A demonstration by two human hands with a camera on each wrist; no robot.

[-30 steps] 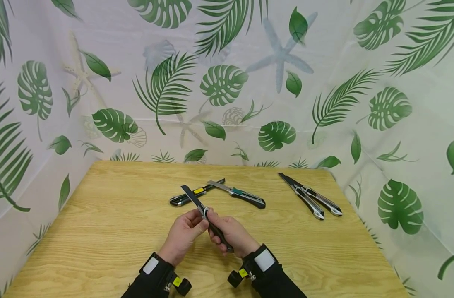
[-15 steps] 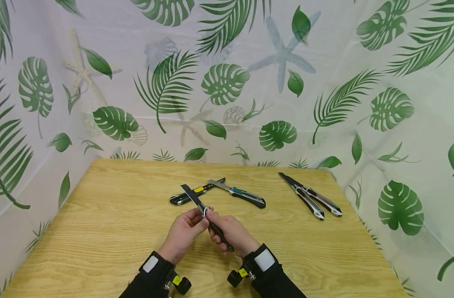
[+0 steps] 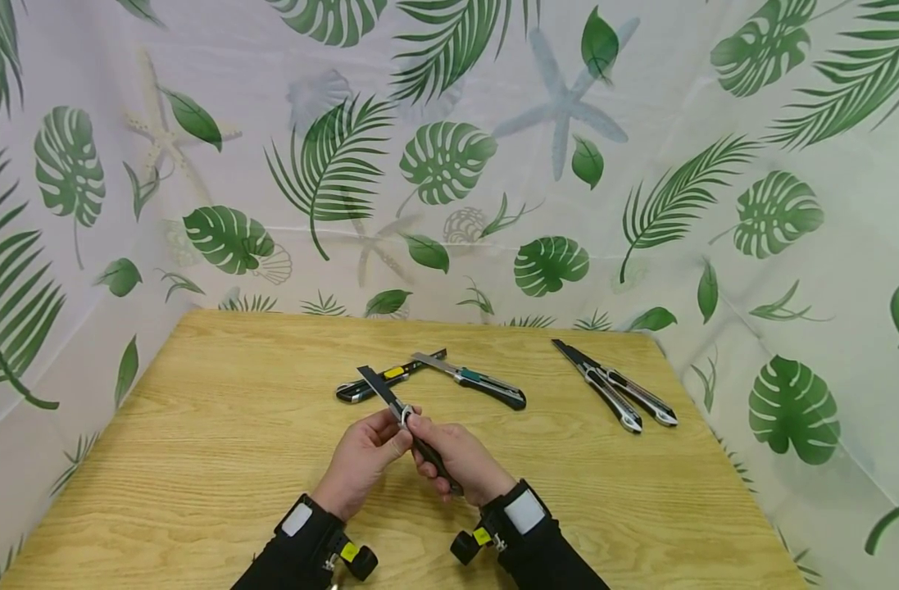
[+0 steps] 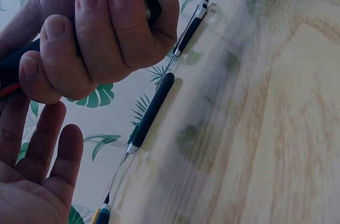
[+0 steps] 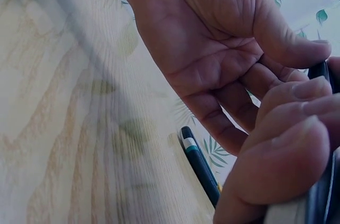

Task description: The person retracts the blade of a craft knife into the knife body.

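Note:
A snap-off utility knife [image 3: 379,385] with a dark extended blade and black handle is held over the near middle of the table in the head view. Its blade points away and to the left. My right hand [image 3: 462,460] grips the handle, thumb on top. My left hand [image 3: 359,460] pinches the knife near the handle's front end, between thumb and fingers. In the left wrist view, the right hand's curled fingers [image 4: 87,38] wrap the handle. The right wrist view shows the left thumb [image 5: 297,49] against the dark knife, most of which is hidden by fingers.
Behind the hands, a yellow-marked utility knife [image 3: 355,392] and a teal-marked one [image 3: 497,391] lie with blades crossing. Two black-and-silver knives [image 3: 617,403] overlap at the right of the wooden table [image 3: 220,426]. Leaf-printed sheets [image 3: 449,270] enclose the back and sides.
The head view has tilted slightly, so the backdrop and table edge sit a little higher in it. Both hands keep the same hold on the utility knife.

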